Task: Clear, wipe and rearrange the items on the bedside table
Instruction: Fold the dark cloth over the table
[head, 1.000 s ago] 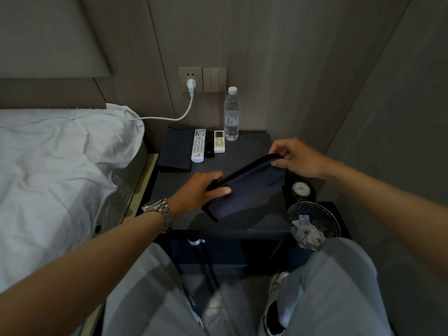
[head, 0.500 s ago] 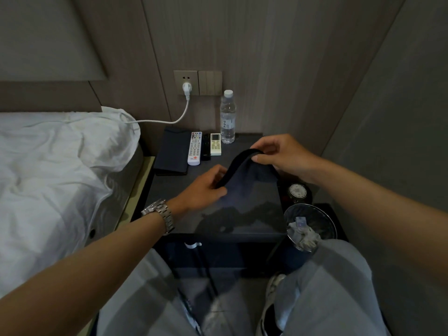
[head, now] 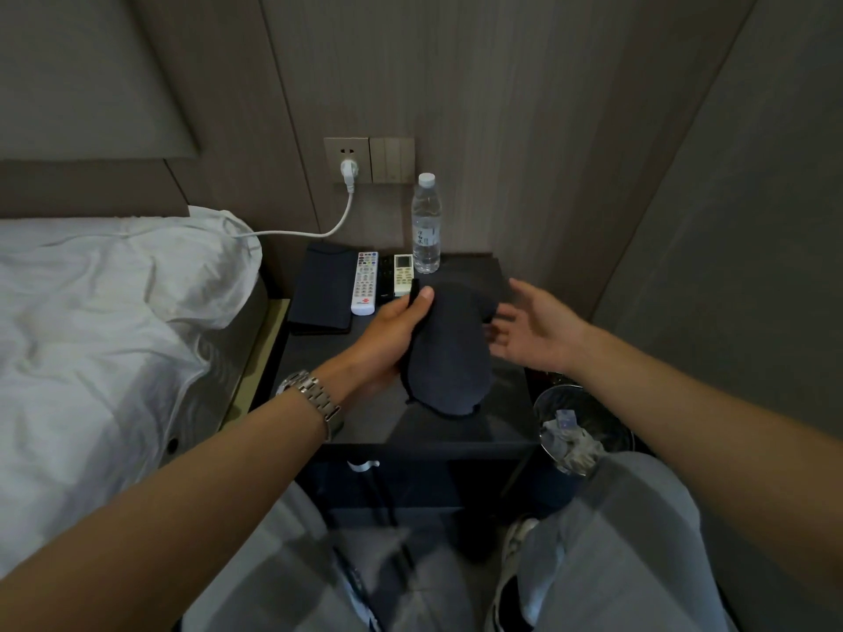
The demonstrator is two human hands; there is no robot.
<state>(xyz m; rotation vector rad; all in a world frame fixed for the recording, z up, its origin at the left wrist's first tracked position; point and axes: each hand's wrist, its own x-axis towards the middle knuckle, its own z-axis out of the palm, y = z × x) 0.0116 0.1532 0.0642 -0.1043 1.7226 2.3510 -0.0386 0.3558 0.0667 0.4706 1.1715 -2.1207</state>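
The left hand [head: 392, 333] grips a folded dark cloth [head: 449, 353] by its upper edge, thumb pinched over the fold, so the cloth hangs just above the middle of the tabletop [head: 511, 403]. The right hand [head: 531, 328] is beside it with fingers spread and relaxed, holding nothing; whether its fingertips touch the cloth I cannot tell.

The job looks far along — the items already stand in a tidy row at the back: a dark folder [head: 324, 289] on the left, then a white remote [head: 365, 282], a black remote [head: 386, 278], a small pale remote [head: 403, 275] and a water bottle [head: 426, 223] at the right end. The front of the tabletop is bare and glossy. What seems left is a place for the cloth — perhaps a last wipe first.
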